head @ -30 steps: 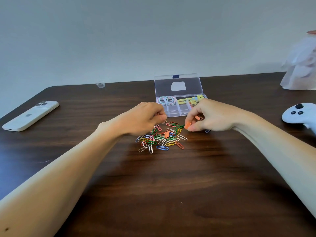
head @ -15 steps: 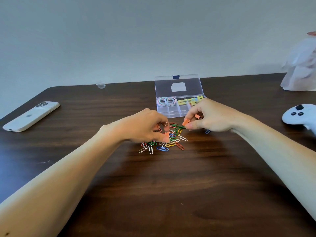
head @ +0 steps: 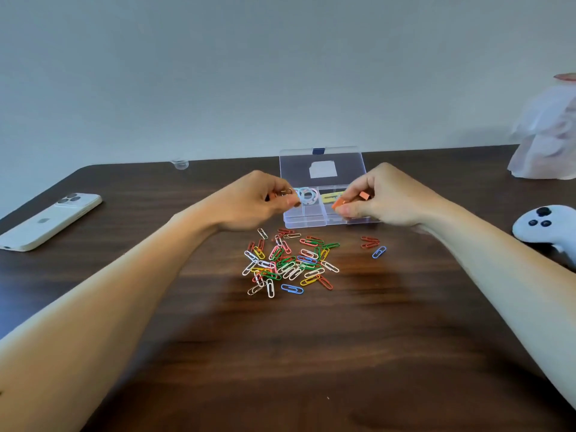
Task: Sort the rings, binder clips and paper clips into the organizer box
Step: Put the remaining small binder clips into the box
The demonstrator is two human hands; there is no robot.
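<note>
Binder clips (head: 338,203), orange, sit clamped in the grip of the right hand (head: 385,198), held over the box (head: 304,217), judged ready to drop beside the yellow clips (head: 330,198) inside. Left hand (head: 249,202) hovers by the rings (head: 307,194) compartment, grip closed on a small item (head: 283,193); its kind cannot be told. Paper clips (head: 290,263) lie heaped on the desk (head: 311,353) just before the box, unsorted.

Bare forearms (head: 118,285), bare left hand (head: 249,202), bare right hand (head: 385,196)
</note>
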